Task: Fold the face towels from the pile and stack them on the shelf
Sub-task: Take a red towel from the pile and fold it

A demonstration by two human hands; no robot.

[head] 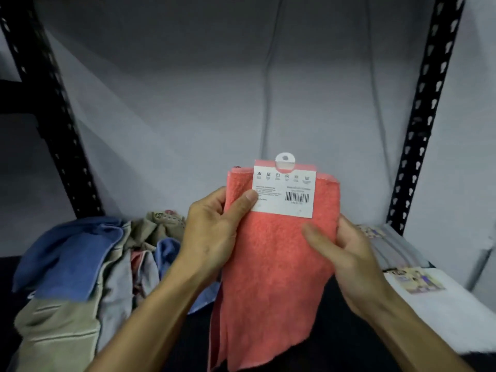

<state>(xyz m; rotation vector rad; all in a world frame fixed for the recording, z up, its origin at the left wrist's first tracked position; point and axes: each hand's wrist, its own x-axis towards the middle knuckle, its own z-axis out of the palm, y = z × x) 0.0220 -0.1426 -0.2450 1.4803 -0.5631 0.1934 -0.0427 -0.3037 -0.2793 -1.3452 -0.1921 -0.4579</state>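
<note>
Both the left hand [214, 232] and right hand [346, 253] grip a tagged pink towel [273, 259], folded towels [397, 245] at three o'clock, an unfolded pile [80, 269] at nine

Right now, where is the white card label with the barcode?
In the head view, the white card label sits at the top of the pink towel, just right of centre, with the left hand's thumb pressing its left edge.

Shelf: dark shelf board [349, 342] before me, bottom centre of the frame, between black slotted uprights [426, 108].
Lower left: my loose pile of towels [80, 277], blue, beige and grey, lying on it.
Lower right: folded grey towels [397, 251] and a white towel [453, 315].
</note>
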